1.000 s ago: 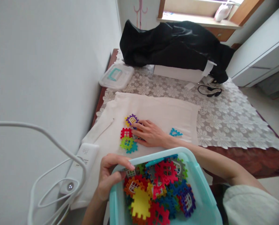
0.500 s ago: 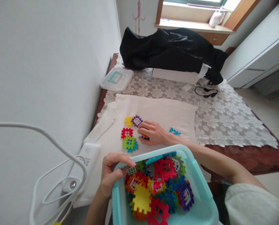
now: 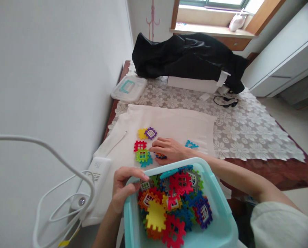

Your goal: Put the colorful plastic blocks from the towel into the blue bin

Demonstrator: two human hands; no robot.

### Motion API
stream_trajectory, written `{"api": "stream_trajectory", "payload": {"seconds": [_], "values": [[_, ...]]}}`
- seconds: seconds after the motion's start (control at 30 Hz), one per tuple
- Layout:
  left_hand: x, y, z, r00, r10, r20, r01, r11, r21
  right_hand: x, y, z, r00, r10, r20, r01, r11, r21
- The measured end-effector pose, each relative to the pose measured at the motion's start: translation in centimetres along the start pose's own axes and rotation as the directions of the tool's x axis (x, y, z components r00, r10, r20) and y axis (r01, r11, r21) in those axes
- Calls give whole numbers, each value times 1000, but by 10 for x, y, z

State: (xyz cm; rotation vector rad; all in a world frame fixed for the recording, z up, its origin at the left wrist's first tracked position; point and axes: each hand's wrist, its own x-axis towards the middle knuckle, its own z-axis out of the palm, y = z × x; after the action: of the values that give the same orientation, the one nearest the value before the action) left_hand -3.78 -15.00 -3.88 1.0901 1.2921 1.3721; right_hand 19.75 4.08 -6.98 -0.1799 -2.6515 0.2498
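My left hand (image 3: 126, 187) grips the rim of a light teal plastic bin (image 3: 221, 206), thumb inside and fingers over the edge. Many coloured toothed building tiles fill it, among them a yellow tile (image 3: 156, 216) and a purple one (image 3: 204, 213). Over the white cloth, my right hand (image 3: 169, 150) is curled round an orange and blue building tile (image 3: 160, 156), mostly hidden by the fingers. Just left of its fingertips lie a red tile (image 3: 140, 146) and a green tile (image 3: 142, 155) overlapping a teal one (image 3: 147, 162). Farther back, a purple tile (image 3: 151, 133) touches a yellow tile (image 3: 142, 133).
A blue tile (image 3: 191, 144) lies beyond my right forearm on the white cloth (image 3: 174, 120). A clear lid (image 3: 129, 88) rests by the wall. Black covering (image 3: 190, 57) drapes something at the back, near a black headset (image 3: 226, 102). White cables (image 3: 66, 165) loop at left.
My right hand has come slightly nearer to me, and the orange and blue tile has shifted with it. The left hand keeps its grip on the bin.
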Motion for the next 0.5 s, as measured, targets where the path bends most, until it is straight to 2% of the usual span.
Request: {"api": "stream_trajectory", "payload": {"seconds": [0.07,0.2,0.27,0.37,0.5], "values": [[0,1,0,1000,-16,-1,16,1000,6,13,3,0,999,-36,-8,37,998,42],[-1,5,2,1000,-3,-8,3,1000,-3,39,7,8,968,-215,127,206,975,78],[-2,10,4,999,-24,-28,23,1000,-15,46,8,13,950,-261,172,252,965,71],[-2,20,10,995,-86,-50,84,996,-36,45,6,17,948,-260,183,254,966,57],[-1,27,14,991,-123,-44,121,991,-58,39,1,13,976,-133,173,128,991,40]]}}
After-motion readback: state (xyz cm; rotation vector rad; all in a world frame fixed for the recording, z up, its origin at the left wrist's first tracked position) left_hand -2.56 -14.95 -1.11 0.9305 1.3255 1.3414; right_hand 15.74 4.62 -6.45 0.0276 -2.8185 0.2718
